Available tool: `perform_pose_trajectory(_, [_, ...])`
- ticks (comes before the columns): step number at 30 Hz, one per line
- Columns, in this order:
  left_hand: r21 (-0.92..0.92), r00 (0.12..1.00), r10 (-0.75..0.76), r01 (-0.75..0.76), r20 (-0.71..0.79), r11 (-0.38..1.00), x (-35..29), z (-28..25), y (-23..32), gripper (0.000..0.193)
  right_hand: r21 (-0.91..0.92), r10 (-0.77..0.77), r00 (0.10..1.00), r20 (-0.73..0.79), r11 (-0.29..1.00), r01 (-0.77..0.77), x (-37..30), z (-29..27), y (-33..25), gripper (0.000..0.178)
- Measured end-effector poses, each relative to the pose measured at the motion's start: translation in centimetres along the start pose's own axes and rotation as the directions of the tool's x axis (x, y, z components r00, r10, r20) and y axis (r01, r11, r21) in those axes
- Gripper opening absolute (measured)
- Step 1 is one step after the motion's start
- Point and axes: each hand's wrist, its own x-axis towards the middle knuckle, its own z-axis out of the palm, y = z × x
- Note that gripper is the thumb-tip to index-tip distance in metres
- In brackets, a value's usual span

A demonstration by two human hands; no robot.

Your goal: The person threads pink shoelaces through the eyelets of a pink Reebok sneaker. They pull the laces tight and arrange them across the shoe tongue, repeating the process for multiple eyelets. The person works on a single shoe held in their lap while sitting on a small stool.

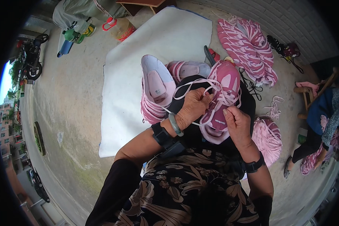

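A pink sneaker (231, 77) lies on my dark-clad lap, its toe pointing away from me and its heel opening nearest my body. A pale pink shoelace (187, 83) is threaded through part of its front, with loose loops across the tongue and out to the left. My left hand (195, 107) pinches the shoelace over the middle of the shoe. Closed at the shoe's right edge, my right hand (238, 126) has thumb and forefinger together; what they grip is hidden. Left of the shoe stands a nested stack of pink shoes (158, 88), beside another pink-striped stack (188, 70).
A white sheet (132, 56) covers the floor ahead. At far right lie rows of nested pink shoes (248, 47), loose laces (275, 108) and a pink lace bundle (266, 137). Bottles (120, 28) stand far left. Another person (320, 116) sits near a wooden chair (307, 96).
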Motion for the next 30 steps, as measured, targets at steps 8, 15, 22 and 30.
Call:
perform_pose_trajectory(8, [0.266,0.990,0.113,-0.086,-0.085,0.960,1.1,0.5,-1.6,0.016,0.022,0.034,0.998,-0.055,0.999,-0.033,-0.7,-0.1,1.1,0.012])
perform_pose_trajectory(15, [0.459,0.971,0.235,-0.197,-0.028,0.867,1.2,1.0,-1.2,0.024,0.076,0.073,0.994,-0.082,0.995,-0.067,-0.7,0.2,1.8,0.008])
perform_pose_trajectory(22, [0.536,0.864,0.499,-0.457,0.075,0.710,-1.2,0.5,0.2,0.040,-0.146,-0.109,0.987,-0.121,0.985,0.091,0.0,1.0,1.2,0.017])
perform_pose_trajectory(30, [0.612,0.781,0.591,-0.571,0.202,0.547,-2.0,0.2,0.6,0.060,-0.341,-0.163,0.985,-0.048,0.930,0.138,0.9,2.0,1.4,0.016])
